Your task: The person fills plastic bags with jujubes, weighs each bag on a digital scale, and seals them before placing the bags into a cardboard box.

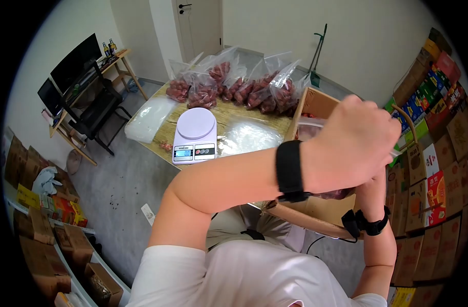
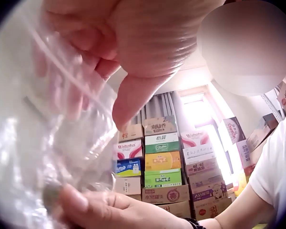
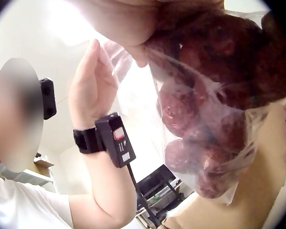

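A clear zip bag of dried red dates [image 3: 200, 119] is between my hands above an open cardboard box [image 1: 321, 212]. My left hand [image 1: 351, 140] reaches across from the left and holds the bag's upper part. In the left wrist view its thumb is in front of the plastic [image 2: 93, 157], and its fingers show through from behind. Lower on the bag, my right hand [image 2: 102, 207] grips it, thumb against the plastic. The head view hides most of that hand behind the left one. Dates fill the bag's lower part in the right wrist view.
A kitchen scale [image 1: 195, 135] with a lit display stands on the table [image 1: 159, 148]. Flat clear bags [image 1: 249, 137] lie beside it, and another stack of bags [image 1: 151, 120] is at the left edge. Several filled date bags [image 1: 203, 94] line the back. Stacked cartons [image 1: 428, 176] stand to the right.
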`<action>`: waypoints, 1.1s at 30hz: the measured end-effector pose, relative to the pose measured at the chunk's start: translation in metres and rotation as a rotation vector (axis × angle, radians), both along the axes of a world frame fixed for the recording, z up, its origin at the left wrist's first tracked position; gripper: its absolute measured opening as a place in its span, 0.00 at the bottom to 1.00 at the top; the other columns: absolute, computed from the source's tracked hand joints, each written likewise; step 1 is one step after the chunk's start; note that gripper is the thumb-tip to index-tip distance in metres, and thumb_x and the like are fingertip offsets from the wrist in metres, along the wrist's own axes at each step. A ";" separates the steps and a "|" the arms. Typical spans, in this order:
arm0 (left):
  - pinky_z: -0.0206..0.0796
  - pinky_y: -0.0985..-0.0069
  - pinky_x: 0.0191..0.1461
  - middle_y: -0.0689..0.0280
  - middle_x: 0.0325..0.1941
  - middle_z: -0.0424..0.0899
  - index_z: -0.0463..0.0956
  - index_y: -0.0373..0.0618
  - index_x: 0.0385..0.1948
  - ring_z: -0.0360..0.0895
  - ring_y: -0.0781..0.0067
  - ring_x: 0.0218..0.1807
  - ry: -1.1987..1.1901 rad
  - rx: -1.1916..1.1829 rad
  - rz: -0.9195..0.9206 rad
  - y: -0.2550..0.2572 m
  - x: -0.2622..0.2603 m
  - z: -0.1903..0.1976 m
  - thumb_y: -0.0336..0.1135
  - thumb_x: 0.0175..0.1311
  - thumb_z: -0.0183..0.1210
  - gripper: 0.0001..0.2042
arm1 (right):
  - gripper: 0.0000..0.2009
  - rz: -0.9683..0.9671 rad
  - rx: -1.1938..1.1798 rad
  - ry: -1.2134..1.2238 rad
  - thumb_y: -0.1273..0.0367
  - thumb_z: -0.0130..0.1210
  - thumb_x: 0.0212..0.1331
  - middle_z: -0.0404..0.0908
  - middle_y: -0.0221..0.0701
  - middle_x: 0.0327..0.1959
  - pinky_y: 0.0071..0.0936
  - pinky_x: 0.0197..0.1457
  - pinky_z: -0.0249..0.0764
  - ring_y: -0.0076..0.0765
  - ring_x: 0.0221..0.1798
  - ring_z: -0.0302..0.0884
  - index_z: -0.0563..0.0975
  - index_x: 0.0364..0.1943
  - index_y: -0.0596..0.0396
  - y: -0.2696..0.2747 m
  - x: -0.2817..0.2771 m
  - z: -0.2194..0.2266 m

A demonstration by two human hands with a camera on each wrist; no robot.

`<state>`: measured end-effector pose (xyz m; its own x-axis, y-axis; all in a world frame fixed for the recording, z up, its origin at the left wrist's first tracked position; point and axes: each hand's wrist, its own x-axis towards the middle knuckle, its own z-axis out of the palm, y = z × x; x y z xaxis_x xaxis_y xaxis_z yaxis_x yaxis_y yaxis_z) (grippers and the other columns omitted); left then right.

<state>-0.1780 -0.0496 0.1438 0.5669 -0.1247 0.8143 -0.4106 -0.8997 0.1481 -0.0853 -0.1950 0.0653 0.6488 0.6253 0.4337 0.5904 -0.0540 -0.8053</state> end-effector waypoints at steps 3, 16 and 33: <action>0.61 0.67 0.47 0.63 0.33 0.76 0.73 0.43 0.34 0.72 0.62 0.43 0.080 0.082 0.105 0.024 -0.019 0.005 0.38 0.44 0.62 0.15 | 0.10 0.029 -0.035 0.096 0.69 0.49 0.61 0.81 0.28 0.29 0.17 0.34 0.69 0.18 0.31 0.74 0.79 0.32 0.62 -0.006 -0.002 0.014; 0.65 0.80 0.35 0.60 0.25 0.80 0.77 0.33 0.31 0.76 0.74 0.29 0.246 0.029 0.279 0.167 -0.071 0.032 0.31 0.55 0.57 0.08 | 0.10 -0.031 0.131 0.015 0.73 0.45 0.62 0.79 0.34 0.38 0.22 0.51 0.68 0.27 0.44 0.75 0.75 0.42 0.62 -0.023 -0.003 0.031; 0.65 0.62 0.49 0.57 0.43 0.79 0.76 0.50 0.43 0.74 0.54 0.46 0.435 -0.119 1.181 0.423 -0.091 -0.107 0.42 0.55 0.57 0.15 | 0.12 -0.322 0.337 0.298 0.68 0.44 0.65 0.78 0.34 0.39 0.21 0.51 0.69 0.28 0.45 0.75 0.72 0.46 0.61 -0.090 0.032 -0.016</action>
<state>-0.2685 0.3739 0.0368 0.5056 0.7001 0.5042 0.7347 -0.6557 0.1737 -0.0538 -0.2853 0.0491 0.9094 0.2334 0.3441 0.3308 0.0954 -0.9389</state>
